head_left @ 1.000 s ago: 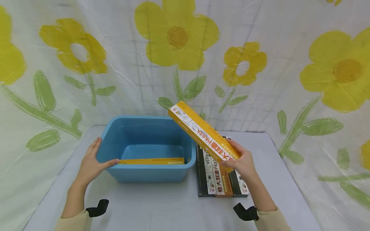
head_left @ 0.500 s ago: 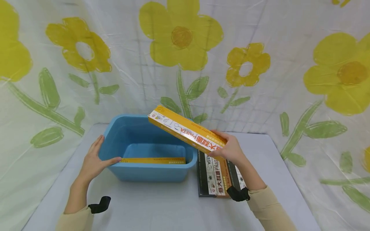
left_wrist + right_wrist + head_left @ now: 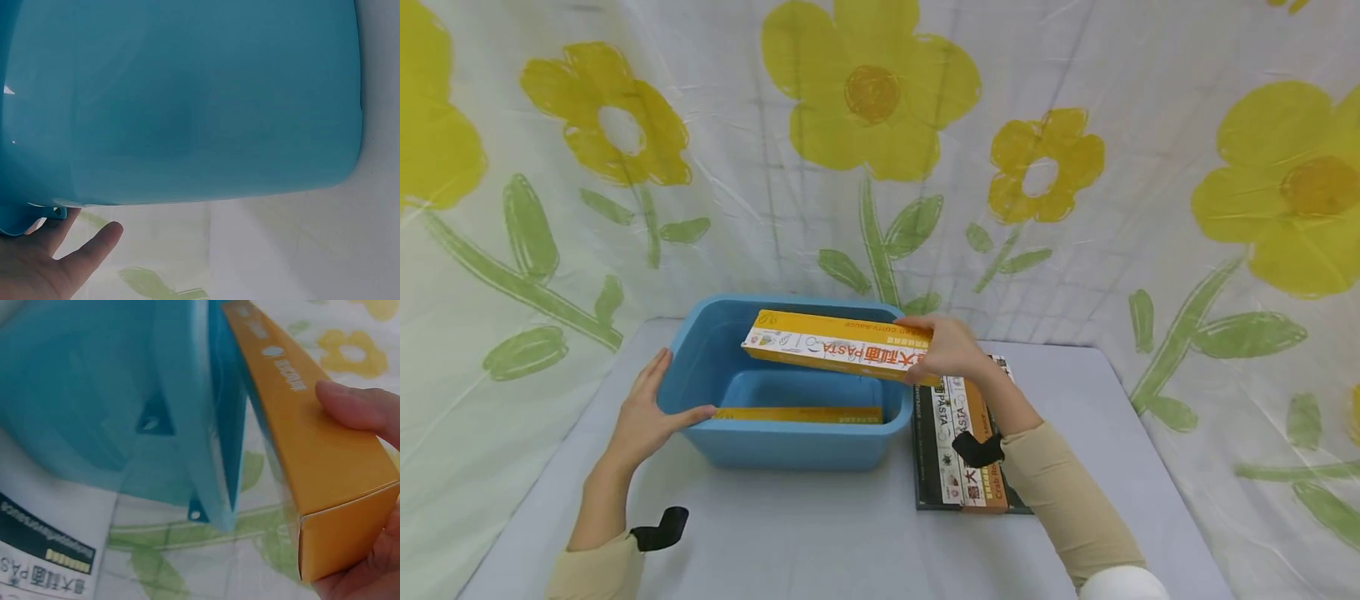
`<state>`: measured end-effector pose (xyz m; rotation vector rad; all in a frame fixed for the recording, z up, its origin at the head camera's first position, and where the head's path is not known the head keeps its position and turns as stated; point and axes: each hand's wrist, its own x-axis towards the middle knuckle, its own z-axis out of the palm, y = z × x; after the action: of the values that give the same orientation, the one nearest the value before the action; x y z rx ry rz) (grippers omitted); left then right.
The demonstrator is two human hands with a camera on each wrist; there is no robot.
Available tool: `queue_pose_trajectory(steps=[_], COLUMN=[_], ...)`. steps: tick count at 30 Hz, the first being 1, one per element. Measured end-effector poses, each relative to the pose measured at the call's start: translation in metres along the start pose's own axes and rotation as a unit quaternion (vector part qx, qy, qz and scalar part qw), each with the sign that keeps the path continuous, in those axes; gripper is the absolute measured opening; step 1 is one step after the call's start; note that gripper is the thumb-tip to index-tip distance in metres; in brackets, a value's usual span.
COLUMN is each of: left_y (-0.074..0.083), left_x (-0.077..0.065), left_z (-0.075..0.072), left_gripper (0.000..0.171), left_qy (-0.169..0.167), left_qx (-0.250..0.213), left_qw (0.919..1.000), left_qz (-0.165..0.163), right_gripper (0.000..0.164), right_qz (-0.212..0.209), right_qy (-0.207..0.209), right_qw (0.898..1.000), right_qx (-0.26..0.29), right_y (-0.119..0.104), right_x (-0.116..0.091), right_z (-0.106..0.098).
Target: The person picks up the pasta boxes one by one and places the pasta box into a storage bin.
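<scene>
A blue plastic bin (image 3: 797,446) stands on the table. At its front left corner my left hand (image 3: 643,417) grips the rim, thumb over the front edge and fingers on the outer left side; the left wrist view shows one finger (image 3: 94,253) extended beside the wall. My right hand (image 3: 947,348) holds a yellow pasta box (image 3: 831,343) by its right end, between thumb and fingers. The box slants slightly, its left end over the bin's opening and its right end above the right rim. Another yellow pasta box (image 3: 805,415) lies inside along the front wall.
Right of the bin lie black and brown pasta boxes (image 3: 932,467) side by side, partly hidden under my right forearm. A white curtain (image 3: 722,242) with yellow flowers hangs behind the table (image 3: 790,533).
My right hand has carried the yellow pasta box left and over the bin, and the box has turned nearly level. My left hand keeps its place on the rim.
</scene>
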<state>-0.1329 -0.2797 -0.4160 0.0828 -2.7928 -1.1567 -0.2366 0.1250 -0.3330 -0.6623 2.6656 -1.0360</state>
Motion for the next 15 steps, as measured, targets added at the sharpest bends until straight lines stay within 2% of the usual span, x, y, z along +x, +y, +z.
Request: queue_pose_trajectory(steps=[6,15], left_y=[0.0,0.0], left_x=[0.0,-0.001], left_z=[0.003,0.0], left_gripper=[0.113,0.111], left_qy=[-0.003,-0.001], left_qx=[-0.006,-0.016], left_qw=[1.0,0.9998], left_qz=[0.004,0.013], right_gripper=[0.082,0.078], right_qz=[-0.02,-0.022], right_qy=[-0.033,-0.097], right_qw=[0.997,0.989], right_qx=[-0.07,-0.112], right_y=[-0.013,-0.026], right_x=[0.019,0.044], right_z=[-0.001,0.02])
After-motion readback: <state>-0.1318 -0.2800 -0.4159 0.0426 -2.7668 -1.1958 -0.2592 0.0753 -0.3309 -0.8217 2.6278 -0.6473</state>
